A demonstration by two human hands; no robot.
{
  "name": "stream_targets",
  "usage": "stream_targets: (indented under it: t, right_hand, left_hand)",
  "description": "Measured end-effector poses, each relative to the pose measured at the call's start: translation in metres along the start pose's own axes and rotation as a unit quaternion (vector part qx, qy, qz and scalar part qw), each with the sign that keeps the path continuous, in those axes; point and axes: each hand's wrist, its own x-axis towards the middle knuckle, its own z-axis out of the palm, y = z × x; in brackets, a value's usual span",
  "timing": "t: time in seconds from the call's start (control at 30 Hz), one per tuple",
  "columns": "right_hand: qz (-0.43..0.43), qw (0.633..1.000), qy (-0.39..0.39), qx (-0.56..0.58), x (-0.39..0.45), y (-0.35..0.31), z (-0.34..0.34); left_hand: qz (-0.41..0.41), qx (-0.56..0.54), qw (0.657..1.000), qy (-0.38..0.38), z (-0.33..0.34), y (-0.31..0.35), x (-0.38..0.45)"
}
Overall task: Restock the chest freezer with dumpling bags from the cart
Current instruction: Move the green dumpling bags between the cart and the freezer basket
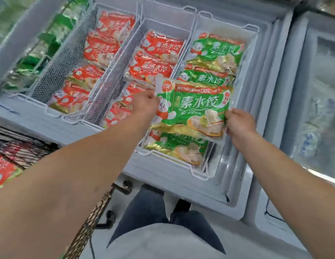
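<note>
left hand [144,103] and right hand [237,124] each pinch one green plastic dumpling bag [193,111] over the rightmost white wire basket [200,172]; three more green bags lie beneath. the cart [17,152] is cut off.

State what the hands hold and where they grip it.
Both grip one green dumpling bag: left hand at its left edge, right hand at its right edge.

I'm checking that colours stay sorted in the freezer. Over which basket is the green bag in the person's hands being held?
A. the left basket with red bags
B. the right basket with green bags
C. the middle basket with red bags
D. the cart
B: the left hand and right hand hold the green bag by its sides above the right basket, where other green bags lie.
</note>
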Motion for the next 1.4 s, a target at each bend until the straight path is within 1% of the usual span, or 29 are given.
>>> stream_targets:
  t: [0.1,0.2,0.3,0.37,0.43,0.47,0.5,0.57,0.6,0.67,0.73,0.8,0.83,1.03,1.23,1.33,1.4]
  right_hand:
    - [0.021,0.999,0.031,-0.004,0.022,0.0,0.017]
    - [0.02,0.998,0.043,-0.036,0.041,0.0,0.033]
    - [0.016,0.996,0.059,-0.062,0.055,0.001,0.042]
    - [0.031,0.994,0.074,-0.079,0.064,0.0,0.046]
    - [0.038,0.99,0.065,-0.119,0.072,0.001,0.047]
    - [0.032,0.984,0.049,-0.168,0.075,0.002,0.048]
    - [0.019,0.974,0.028,-0.226,0.078,0.002,0.048]
    - [-0.039,0.95,-0.021,-0.309,0.08,0.004,0.05]
    - [-0.072,0.936,-0.041,-0.341,0.084,0.005,0.053]
    - [-0.118,0.896,-0.077,-0.421,0.093,0.009,0.062]
    - [-0.118,0.862,-0.1,-0.483,0.101,0.013,0.068]
    - [-0.105,0.848,-0.114,-0.507,0.107,0.017,0.074]
    - [-0.101,0.846,-0.118,-0.51,0.107,0.019,0.074]
    - [-0.102,0.861,-0.119,-0.484,0.101,0.022,0.072]
    - [-0.105,0.857,-0.127,-0.488,0.103,0.015,0.069]
    - [-0.12,0.852,-0.122,-0.494,0.099,0.013,0.066]
    - [-0.131,0.856,-0.121,-0.485,0.094,0.009,0.063]
  left_hand:
    - [-0.008,0.03,0.999,-0.034,0.016,0.001,0.033]
    - [-0.012,0.066,0.996,-0.051,0.028,0.0,0.066]
    - [-0.025,0.078,0.993,-0.08,0.04,0.002,0.09]
    - [-0.035,0.085,0.991,-0.098,0.05,0.003,0.104]
    - [-0.029,0.113,0.986,-0.12,0.056,0.005,0.111]
    - [-0.013,0.161,0.977,-0.136,0.059,0.006,0.114]
    - [0.016,0.232,0.961,-0.15,0.061,0.006,0.118]
    - [0.108,0.361,0.908,-0.182,0.064,0.004,0.117]
    - [0.155,0.398,0.883,-0.193,0.066,0.003,0.116]
    - [0.236,0.448,0.836,-0.211,0.073,-0.001,0.117]
    - [0.275,0.488,0.792,-0.243,0.079,-0.009,0.12]
    - [0.278,0.519,0.755,-0.288,0.082,-0.016,0.125]
    - [0.277,0.526,0.746,-0.301,0.082,-0.02,0.128]
    - [0.264,0.549,0.729,-0.313,0.085,-0.029,0.13]
    - [0.258,0.541,0.74,-0.305,0.082,-0.022,0.127]
    - [0.266,0.534,0.745,-0.299,0.079,-0.017,0.125]
    - [0.271,0.529,0.751,-0.288,0.074,-0.015,0.121]
